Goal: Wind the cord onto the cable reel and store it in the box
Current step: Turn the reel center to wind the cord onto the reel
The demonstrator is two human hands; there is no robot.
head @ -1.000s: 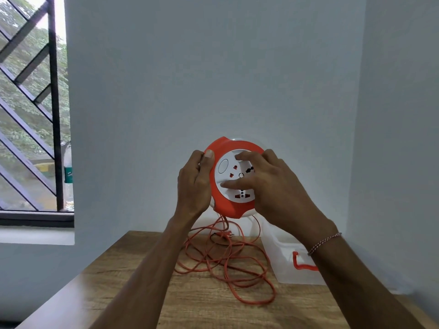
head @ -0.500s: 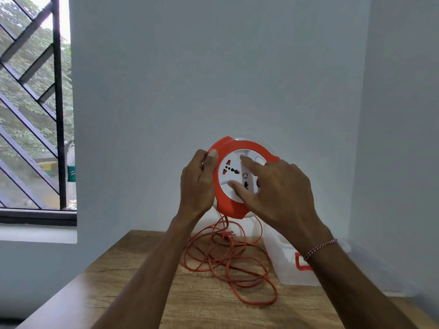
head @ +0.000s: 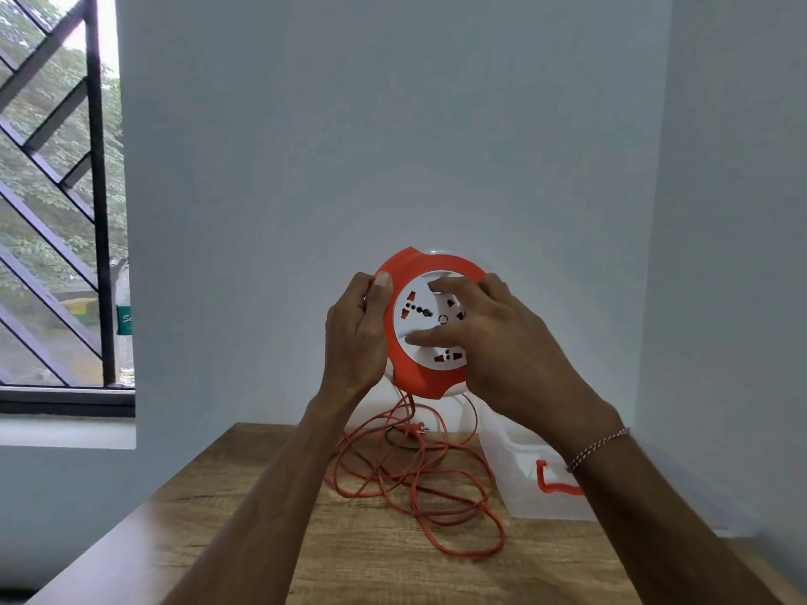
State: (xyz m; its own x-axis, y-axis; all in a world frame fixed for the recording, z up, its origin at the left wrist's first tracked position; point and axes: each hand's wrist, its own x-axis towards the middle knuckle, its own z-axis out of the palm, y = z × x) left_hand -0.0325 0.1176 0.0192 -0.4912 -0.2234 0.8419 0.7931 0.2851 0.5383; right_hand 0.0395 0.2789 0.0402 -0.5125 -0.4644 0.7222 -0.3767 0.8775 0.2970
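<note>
I hold an orange cable reel (head: 419, 379) with a white socket face upright in the air above the table. My left hand (head: 356, 338) grips its left rim, thumb on the orange edge. My right hand (head: 493, 338) lies on the white face, fingers spread across the sockets. An orange cord (head: 419, 486) hangs from the reel's underside and lies in loose loops on the wooden table (head: 371, 556), its plug near the wall. A clear plastic box (head: 519, 478) with an orange latch stands at the right, partly hidden by my right forearm.
The table stands in a corner, with walls close behind and to the right. A barred window (head: 56, 211) is on the left, with a plastic bottle (head: 124, 325) on its sill.
The white socket face has turned under my right hand's fingers, and the hand has shifted on it. The loose loops on the table have drawn in slightly.
</note>
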